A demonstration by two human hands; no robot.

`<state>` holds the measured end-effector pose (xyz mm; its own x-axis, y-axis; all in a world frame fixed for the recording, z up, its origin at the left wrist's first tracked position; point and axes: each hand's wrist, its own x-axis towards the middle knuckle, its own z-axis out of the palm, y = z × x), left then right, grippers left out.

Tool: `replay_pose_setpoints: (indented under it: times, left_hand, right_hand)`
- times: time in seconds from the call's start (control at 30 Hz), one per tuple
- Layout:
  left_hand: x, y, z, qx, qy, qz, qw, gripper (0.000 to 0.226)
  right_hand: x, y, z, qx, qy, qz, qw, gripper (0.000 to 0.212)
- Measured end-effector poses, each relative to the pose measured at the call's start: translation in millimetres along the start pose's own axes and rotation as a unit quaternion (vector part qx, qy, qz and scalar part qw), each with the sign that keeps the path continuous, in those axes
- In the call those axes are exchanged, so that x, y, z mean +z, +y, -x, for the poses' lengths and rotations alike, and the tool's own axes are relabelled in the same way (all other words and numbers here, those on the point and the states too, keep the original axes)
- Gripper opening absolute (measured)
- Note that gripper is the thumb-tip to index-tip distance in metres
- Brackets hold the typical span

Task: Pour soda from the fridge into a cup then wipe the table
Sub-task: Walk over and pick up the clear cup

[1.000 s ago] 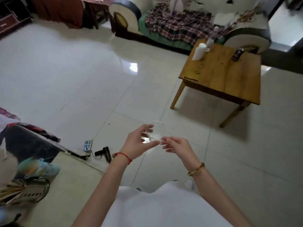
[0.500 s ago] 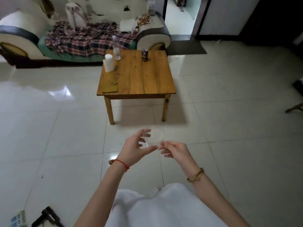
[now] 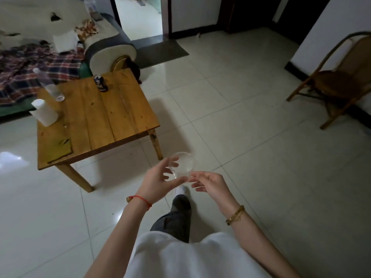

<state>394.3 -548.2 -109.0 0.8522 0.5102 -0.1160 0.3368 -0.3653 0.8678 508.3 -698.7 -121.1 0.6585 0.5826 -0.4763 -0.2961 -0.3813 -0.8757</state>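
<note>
A clear plastic cup [image 3: 184, 163] is held in front of me over the tiled floor. My left hand [image 3: 158, 181] grips it from the left with thumb and fingers round its side. My right hand [image 3: 210, 185] pinches its lower right edge. The wooden table [image 3: 104, 115] stands to the upper left. On it are a dark soda can [image 3: 101, 83] near the far edge, a stack of clear cups [image 3: 49, 86] lying tilted, and a white paper roll [image 3: 44, 112] at the left side.
A sofa [image 3: 108, 49] with a plaid blanket sits behind the table. A wooden chair [image 3: 339, 81] stands at the right wall. A doorway with a dark mat [image 3: 160, 52] lies ahead. My leg and foot [image 3: 180, 205] step forward on the tiles.
The view has swung right and closer: the table now lies to my left and nearer. Both hands keep the same hold on the cup.
</note>
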Motion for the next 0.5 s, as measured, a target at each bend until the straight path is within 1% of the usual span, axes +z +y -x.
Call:
replay_pose_setpoints:
  times: [0.13, 0.27, 0.5]
  left_hand:
    - [-4, 7, -78, 0.011, -0.010, 0.002, 1.000, 0.061]
    - [-17, 18, -162, 0.016, -0.020, 0.003, 1.000, 0.065]
    - [-46, 39, -302, 0.040, 0.007, -0.014, 0.999, 0.063]
  right_hand:
    - [-15, -33, -63, -0.005, 0.014, -0.008, 1.000, 0.020]
    - [-30, -80, -130, -0.005, 0.017, -0.004, 1.000, 0.022]
    - [-48, -159, -250, -0.030, 0.011, -0.014, 0.999, 0.024]
